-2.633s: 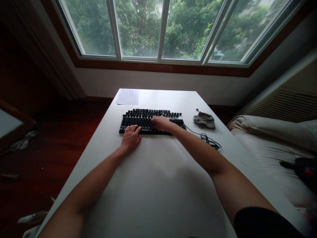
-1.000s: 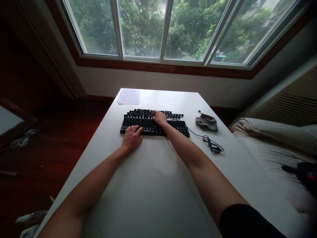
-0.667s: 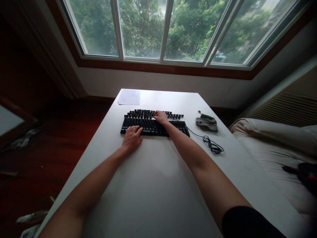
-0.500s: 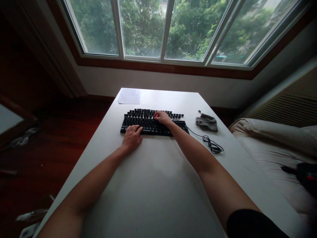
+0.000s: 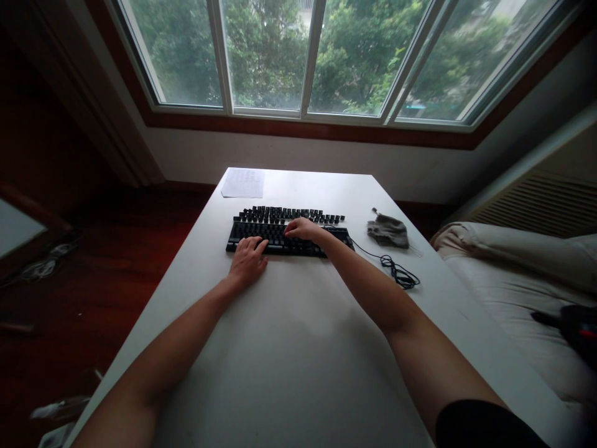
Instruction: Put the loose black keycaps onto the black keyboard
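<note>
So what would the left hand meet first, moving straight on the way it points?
Sliding over the keyboard, the left hand would probably meet the loose keycaps behind it; depth is unclear.

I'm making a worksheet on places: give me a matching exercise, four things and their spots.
Things:
1. paper
2. black keycaps
3. grey cloth
4. left hand

Places:
A. on the keyboard
B. right of the keyboard, beyond the coiled cable
C. far left corner of the table
D. rows just beyond the keyboard

Pairs: 1-C; 2-D; 3-B; 4-A
</note>
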Demonstrator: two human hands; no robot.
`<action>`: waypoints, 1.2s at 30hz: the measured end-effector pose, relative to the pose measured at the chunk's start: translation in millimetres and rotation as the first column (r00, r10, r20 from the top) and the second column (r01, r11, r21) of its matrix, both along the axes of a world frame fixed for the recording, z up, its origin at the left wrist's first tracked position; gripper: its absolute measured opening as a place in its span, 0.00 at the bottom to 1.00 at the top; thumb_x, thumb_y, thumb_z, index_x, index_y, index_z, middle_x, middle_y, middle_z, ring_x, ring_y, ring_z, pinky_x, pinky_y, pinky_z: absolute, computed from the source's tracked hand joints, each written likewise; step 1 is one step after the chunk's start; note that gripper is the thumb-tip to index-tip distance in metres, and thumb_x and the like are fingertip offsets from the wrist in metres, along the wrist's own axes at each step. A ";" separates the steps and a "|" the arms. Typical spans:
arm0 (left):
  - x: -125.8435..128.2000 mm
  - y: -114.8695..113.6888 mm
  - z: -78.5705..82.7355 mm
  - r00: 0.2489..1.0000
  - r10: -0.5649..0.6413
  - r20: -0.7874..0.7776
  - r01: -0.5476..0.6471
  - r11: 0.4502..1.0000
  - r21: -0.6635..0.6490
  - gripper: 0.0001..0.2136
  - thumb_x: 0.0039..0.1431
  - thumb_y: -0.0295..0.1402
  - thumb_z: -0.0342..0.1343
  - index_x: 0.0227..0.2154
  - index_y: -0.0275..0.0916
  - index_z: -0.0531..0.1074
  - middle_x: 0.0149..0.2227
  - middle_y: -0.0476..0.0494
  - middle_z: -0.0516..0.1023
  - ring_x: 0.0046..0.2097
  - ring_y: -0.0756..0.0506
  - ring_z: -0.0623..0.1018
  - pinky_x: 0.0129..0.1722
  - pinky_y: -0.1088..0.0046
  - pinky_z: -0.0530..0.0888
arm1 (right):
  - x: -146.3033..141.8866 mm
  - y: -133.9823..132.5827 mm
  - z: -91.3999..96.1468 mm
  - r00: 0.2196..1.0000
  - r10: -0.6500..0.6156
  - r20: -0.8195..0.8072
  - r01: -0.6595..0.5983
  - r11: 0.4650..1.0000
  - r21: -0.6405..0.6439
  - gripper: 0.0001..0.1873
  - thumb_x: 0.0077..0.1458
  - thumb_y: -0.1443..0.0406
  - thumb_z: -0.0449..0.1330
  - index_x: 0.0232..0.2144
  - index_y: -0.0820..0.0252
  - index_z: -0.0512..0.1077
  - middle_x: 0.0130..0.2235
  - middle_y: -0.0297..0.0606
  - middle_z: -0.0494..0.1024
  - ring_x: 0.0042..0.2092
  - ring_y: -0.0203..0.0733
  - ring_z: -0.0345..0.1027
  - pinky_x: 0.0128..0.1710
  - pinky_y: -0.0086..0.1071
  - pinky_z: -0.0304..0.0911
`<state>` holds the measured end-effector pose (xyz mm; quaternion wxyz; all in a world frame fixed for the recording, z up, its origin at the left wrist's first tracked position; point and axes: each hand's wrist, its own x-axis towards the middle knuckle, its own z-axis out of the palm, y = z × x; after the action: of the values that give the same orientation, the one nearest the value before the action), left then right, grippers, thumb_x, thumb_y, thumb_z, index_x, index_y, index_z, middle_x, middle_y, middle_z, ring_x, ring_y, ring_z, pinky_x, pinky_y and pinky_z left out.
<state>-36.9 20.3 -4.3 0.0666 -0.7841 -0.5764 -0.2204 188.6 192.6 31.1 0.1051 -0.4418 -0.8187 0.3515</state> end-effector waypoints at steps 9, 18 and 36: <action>0.8 0.1 -0.2 1.000 0.003 0.020 -0.003 1.000 -0.010 0.25 0.64 0.36 0.56 0.63 0.40 0.69 0.62 0.35 0.71 0.64 0.33 0.67 0.69 0.48 0.59 | -7.5 3.7 -8.5 0.991 0.018 0.135 -0.031 0.995 0.095 0.08 0.55 0.66 0.68 0.39 0.59 0.85 0.35 0.36 0.84 0.36 0.38 0.74 0.34 0.27 0.61; 1.5 -0.5 0.7 1.000 0.001 0.022 -0.001 1.000 -0.011 0.25 0.64 0.36 0.55 0.63 0.39 0.70 0.62 0.33 0.71 0.64 0.33 0.67 0.69 0.48 0.59 | -7.6 4.1 -8.2 0.990 0.005 0.141 -0.017 0.996 0.088 0.09 0.56 0.66 0.68 0.39 0.60 0.85 0.35 0.36 0.84 0.36 0.37 0.74 0.33 0.26 0.61; 3.4 -1.2 2.0 1.000 0.003 0.020 -0.003 1.000 -0.017 0.24 0.64 0.35 0.55 0.63 0.42 0.69 0.62 0.35 0.71 0.64 0.33 0.67 0.70 0.47 0.57 | -9.7 -3.9 3.6 0.991 -0.052 0.124 0.050 0.998 0.023 0.08 0.54 0.67 0.69 0.38 0.61 0.85 0.35 0.38 0.84 0.33 0.37 0.73 0.34 0.27 0.65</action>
<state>-33.5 19.1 -2.3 0.0546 -0.7814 -0.5802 -0.2233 178.9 188.7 34.6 0.0671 -0.4827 -0.8155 0.3123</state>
